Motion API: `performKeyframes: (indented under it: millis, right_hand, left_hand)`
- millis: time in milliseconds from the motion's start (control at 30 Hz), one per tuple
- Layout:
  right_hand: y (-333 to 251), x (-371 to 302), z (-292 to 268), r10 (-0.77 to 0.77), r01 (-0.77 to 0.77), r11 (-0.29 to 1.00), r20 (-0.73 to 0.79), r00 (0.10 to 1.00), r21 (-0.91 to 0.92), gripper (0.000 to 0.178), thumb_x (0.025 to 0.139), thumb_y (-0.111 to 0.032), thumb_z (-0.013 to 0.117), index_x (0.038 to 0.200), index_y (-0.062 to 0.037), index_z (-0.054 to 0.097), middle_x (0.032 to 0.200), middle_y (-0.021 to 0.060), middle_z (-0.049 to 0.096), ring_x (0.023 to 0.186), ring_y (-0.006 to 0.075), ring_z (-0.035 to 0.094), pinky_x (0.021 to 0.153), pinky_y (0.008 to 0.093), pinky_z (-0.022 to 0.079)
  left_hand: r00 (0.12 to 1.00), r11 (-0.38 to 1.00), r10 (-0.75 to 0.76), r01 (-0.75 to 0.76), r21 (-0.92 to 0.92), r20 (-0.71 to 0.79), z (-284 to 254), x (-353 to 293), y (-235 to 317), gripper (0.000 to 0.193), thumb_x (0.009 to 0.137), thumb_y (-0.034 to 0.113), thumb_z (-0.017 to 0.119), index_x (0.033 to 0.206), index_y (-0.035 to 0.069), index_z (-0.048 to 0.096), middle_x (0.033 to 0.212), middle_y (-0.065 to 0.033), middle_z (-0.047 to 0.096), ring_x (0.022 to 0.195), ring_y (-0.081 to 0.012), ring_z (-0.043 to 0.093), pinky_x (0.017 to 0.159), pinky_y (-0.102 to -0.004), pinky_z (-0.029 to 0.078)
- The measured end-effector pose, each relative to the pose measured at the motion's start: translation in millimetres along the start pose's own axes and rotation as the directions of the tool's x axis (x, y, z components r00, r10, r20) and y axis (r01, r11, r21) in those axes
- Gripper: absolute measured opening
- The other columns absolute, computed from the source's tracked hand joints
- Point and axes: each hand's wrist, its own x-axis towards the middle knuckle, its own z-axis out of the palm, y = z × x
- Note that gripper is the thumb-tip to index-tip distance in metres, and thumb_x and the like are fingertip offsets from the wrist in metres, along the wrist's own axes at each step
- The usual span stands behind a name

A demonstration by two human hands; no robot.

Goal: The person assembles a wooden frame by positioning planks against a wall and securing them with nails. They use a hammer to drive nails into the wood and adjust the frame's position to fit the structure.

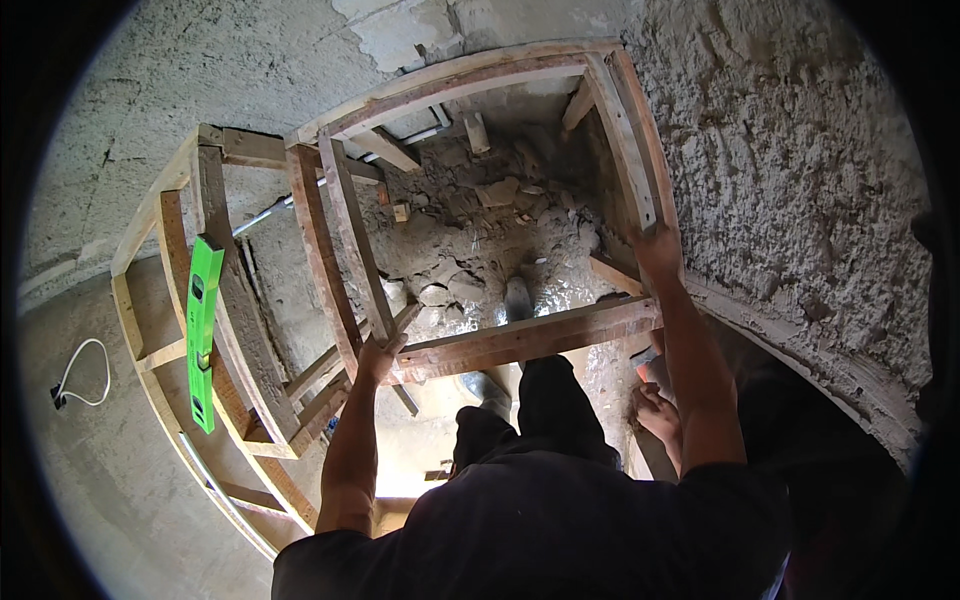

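A rectangular wooden frame [530, 338] stretches in front of me, with its near beam running between my arms. My left hand [378, 358] is closed on the frame's near left corner, where an upright meets the beam. Farther right, my right hand [658, 256] grips the frame's right side piece, close to the rough wall; its fingers are partly hidden. Below my right forearm, another person's hand [657, 414] is closed near a tool with an orange part [643, 370], whose kind I cannot make out.
A green spirit level [204, 335] rests on a second wooden framework [240, 300] at left. Rubble [465, 280] covers the ground inside the frame, near my boots [487, 392]. A rough plastered wall [790, 170] rises at right. A white cable [100, 360] lies at far left.
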Motion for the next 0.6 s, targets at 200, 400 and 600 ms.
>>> performKeyframes:
  millis: [200, 400, 600]
  right_hand:
    - [-5.5, -5.1, -2.3, 0.061, -0.061, 0.998, -0.006, 0.998, -0.002, 0.068, 0.084, -0.057, 0.080, 0.107, 0.0069, 0.074, 0.101, 0.0294, 0.076, 0.095, 0.0480, 0.075, 0.085, 0.0534, 0.059]
    - [-9.8, -8.7, -0.5, -0.026, 0.027, 1.000, -0.133, 0.991, 0.004, 0.067, 0.084, -0.060, 0.079, 0.103, 0.0042, 0.074, 0.098, 0.0278, 0.076, 0.093, 0.0487, 0.074, 0.083, 0.0555, 0.058]
    - [7.3, -1.1, 18.6, 0.004, -0.016, 0.995, -0.123, 0.992, -0.103, 0.071, 0.085, -0.060, 0.079, 0.114, 0.0043, 0.072, 0.099, 0.0275, 0.075, 0.095, 0.0498, 0.073, 0.085, 0.0564, 0.058]
  left_hand:
    - [0.973, 0.992, -0.031, 0.002, -0.123, -0.231, 21.6, -12.3, 27.6, 0.062, 0.088, 0.057, 0.079, 0.093, -0.004, 0.077, 0.087, -0.0232, 0.078, 0.089, -0.0356, 0.079, 0.081, -0.0511, 0.058]
    - [0.919, 0.972, -0.229, 0.235, -0.023, -0.320, 11.9, -31.5, 58.1, 0.064, 0.081, 0.062, 0.075, 0.088, -0.002, 0.078, 0.097, -0.0279, 0.078, 0.097, -0.0469, 0.076, 0.091, -0.0560, 0.059]
    - [0.922, 0.971, -0.237, 0.223, -0.081, -0.307, 6.6, -35.4, 71.1, 0.069, 0.081, 0.059, 0.073, 0.109, -0.003, 0.076, 0.107, -0.0298, 0.077, 0.104, -0.0464, 0.076, 0.093, -0.0554, 0.059]
